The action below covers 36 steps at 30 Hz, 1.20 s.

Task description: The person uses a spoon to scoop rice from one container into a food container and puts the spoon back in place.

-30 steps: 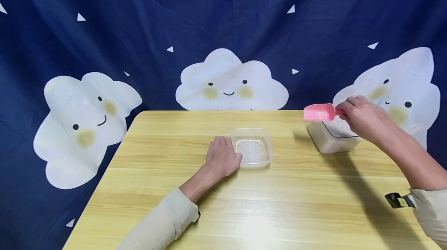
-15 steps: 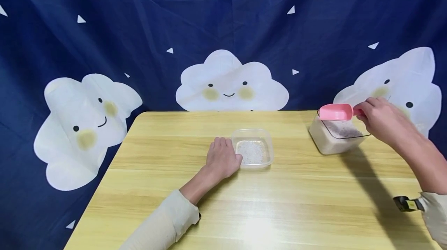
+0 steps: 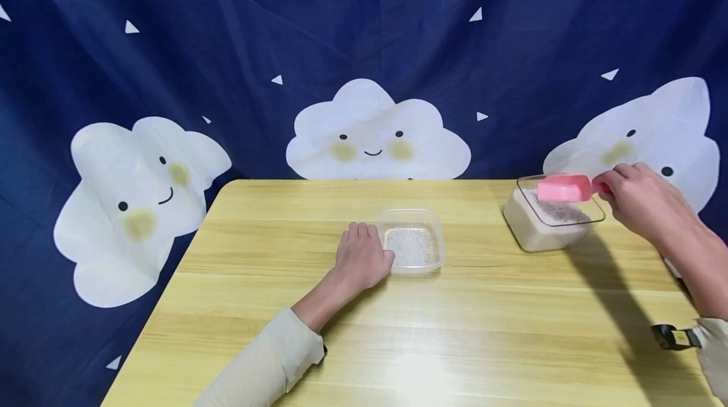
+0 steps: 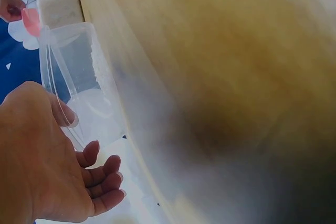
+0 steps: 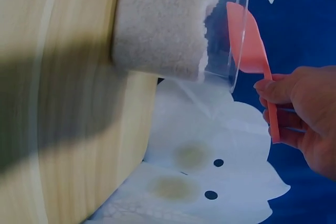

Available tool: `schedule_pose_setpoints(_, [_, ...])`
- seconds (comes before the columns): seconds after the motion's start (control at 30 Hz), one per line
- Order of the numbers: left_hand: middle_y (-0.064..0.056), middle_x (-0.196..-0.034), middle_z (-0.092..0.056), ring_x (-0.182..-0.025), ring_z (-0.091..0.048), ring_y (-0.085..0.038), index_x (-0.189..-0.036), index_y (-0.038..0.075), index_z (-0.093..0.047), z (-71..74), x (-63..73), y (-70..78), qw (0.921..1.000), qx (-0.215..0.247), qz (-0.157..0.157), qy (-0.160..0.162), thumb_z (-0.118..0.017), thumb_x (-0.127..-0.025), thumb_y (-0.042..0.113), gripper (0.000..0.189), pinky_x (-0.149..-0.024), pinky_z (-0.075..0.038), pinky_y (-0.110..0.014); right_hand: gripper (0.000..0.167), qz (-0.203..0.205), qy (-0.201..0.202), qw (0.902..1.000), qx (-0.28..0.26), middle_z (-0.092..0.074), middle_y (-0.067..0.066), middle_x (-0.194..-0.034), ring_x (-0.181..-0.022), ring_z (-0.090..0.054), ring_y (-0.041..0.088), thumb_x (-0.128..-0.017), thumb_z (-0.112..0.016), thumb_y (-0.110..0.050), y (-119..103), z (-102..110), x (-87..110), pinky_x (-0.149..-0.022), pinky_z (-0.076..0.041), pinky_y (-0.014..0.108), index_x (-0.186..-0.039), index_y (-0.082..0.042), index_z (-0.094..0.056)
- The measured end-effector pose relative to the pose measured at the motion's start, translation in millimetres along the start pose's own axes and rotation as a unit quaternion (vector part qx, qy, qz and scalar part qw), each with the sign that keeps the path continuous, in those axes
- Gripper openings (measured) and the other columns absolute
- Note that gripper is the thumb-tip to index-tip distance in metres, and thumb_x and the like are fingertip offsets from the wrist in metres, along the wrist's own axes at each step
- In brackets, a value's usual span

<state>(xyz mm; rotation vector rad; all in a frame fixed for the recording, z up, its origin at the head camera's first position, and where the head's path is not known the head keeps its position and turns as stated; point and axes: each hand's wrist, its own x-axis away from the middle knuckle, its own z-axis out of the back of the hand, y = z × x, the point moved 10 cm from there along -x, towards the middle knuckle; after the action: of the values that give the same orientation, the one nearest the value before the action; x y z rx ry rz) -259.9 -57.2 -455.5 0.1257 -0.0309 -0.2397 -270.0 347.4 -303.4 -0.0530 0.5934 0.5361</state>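
Note:
My right hand [image 3: 643,198] pinches the handle of a pink scoop [image 3: 563,189], which is over the clear square canister [image 3: 546,239] of white rice. In the right wrist view, the scoop [image 5: 245,43] partly shows through the canister's clear wall, above the rice [image 5: 163,30]; no rice shows in its visible bowl. My left hand [image 3: 364,255] holds the near-left corner of a small clear plastic container [image 3: 438,255], thumb against its wall near the rim. Left wrist view: the fingers [image 4: 105,177] are loosely curled beside it. A thin layer of rice covers its bottom.
Both containers stand on a wooden table [image 3: 239,331], the canister near its right back edge. Behind hangs a dark blue curtain [image 3: 244,47] with cloud faces. A dark device [image 3: 673,336] is strapped at the right wrist.
The right hand has carried the scoop to the right and slightly down, from beside the canister to over its opening. The left hand and small container have stayed in place.

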Motion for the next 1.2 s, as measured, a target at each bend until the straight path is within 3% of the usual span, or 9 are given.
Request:
schedule_pose_setpoints(0.17, [-0.011,-0.096,-0.05,-0.094,-0.041,-0.028,-0.098,0.002,-0.051,0.5,0.2,-0.7,1.0,0.003,0.002,-0.003,-0.042,-0.093,0.035,0.034,-0.084,-0.036,-0.035,0.018,0.01,0.001,0.9999,0.013,-0.062,0.019,-0.073,-0.063,-0.053,0.039,-0.07,-0.077,0.011,-1,0,1.9,-0.065,-0.043,0.055,-0.084,0.005,-0.067])
schedule_pose_setpoints(0.43, [-0.011,-0.096,-0.048,-0.094,-0.041,-0.028,-0.098,0.003,-0.05,0.0,0.7,-2.3,0.9999,0.0,0.005,-0.009,-0.04,-0.093,0.035,0.034,-0.083,-0.036,-0.035,0.014,0.037,-0.028,0.9984,0.033,-0.059,0.014,-0.071,-0.064,-0.051,0.036,-0.069,-0.074,0.009,-4,-10,0.4,-0.061,-0.043,0.052,-0.077,0.001,-0.065])
schedule_pose_setpoints(0.83, [-0.011,-0.095,-0.049,-0.092,-0.04,-0.027,-0.095,0.003,-0.049,3.5,1.3,-0.1,0.9999,0.01,0.001,-0.001,-0.043,-0.093,0.034,0.031,-0.083,-0.035,-0.034,0.021,0.095,-0.027,0.9951,-0.008,-0.06,0.006,-0.071,-0.065,-0.053,0.027,-0.063,-0.076,0.011,-16,-23,-5.1,-0.067,-0.046,0.046,-0.073,-0.005,-0.066])
schedule_pose_setpoints(1.03, [-0.011,-0.095,-0.048,-0.093,-0.04,-0.028,-0.097,0.003,-0.05,3.8,0.0,-0.1,0.9999,0.01,0.002,-0.004,-0.041,-0.092,0.034,0.033,-0.083,-0.036,-0.034,0.019,0.056,-0.047,0.9972,-0.017,-0.061,0.008,-0.071,-0.065,-0.055,0.029,-0.066,-0.078,0.013,-16,-26,-8.6,-0.067,-0.048,0.05,-0.075,-0.002,-0.069])
schedule_pose_setpoints(1.2, [-0.011,-0.096,-0.049,-0.093,-0.041,-0.028,-0.098,0.003,-0.051,2.7,0.7,1.4,0.9999,0.005,-0.001,-0.01,-0.04,-0.093,0.035,0.035,-0.084,-0.037,-0.035,0.025,0.037,-0.064,0.9963,-0.044,-0.061,0.002,-0.068,-0.062,-0.056,0.022,-0.063,-0.083,0.013,-15,-31,-4.1,-0.063,-0.05,0.042,-0.073,-0.007,-0.071])
